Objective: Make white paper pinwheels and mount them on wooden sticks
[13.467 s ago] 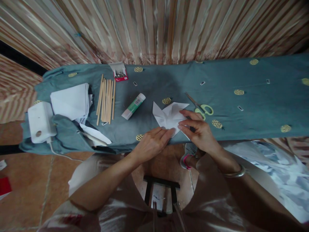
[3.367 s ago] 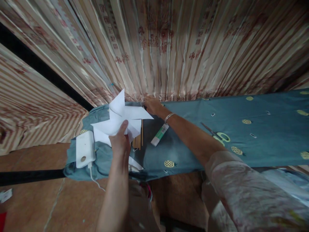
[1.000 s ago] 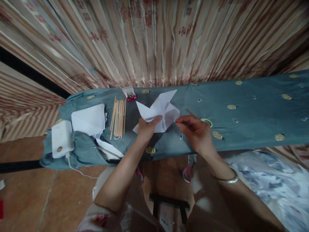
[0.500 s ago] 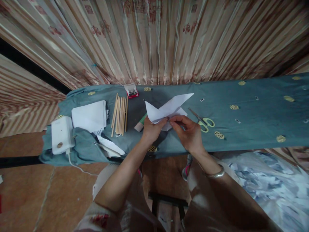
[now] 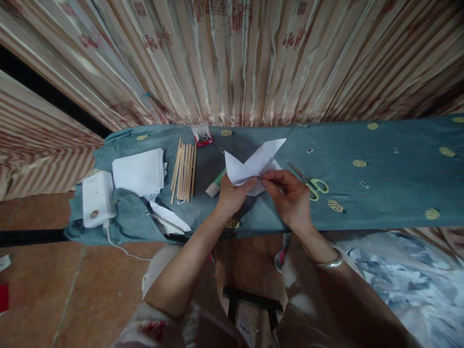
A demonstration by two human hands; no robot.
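Note:
A folded sheet of white paper [image 5: 253, 162], with pointed flaps standing up, is held over the middle of the cloth-covered table. My left hand [image 5: 234, 195] is closed on its lower left part, the thumb pressed on the paper near its centre. Thumb and forefinger of my right hand [image 5: 290, 195] pinch together at that centre; whatever is between them is too small to make out. Scissors with light green handles [image 5: 319, 185] lie just right of my right hand. Partly under the paper and my left hand lies a green and pale flat piece [image 5: 213, 187].
Thin wooden sticks [image 5: 184, 171] lie left of my hands, beside a stack of white paper [image 5: 139, 171]. Behind them stands an open red box [image 5: 203, 138] of small metal pieces. A white power device [image 5: 97, 198] with a cable and paper scraps [image 5: 170, 220] lie at left.
The right fingertips stay pinched at the paper's centre, and the left hand keeps its hold. The folded paper has turned slightly. The whole view has shifted a little.

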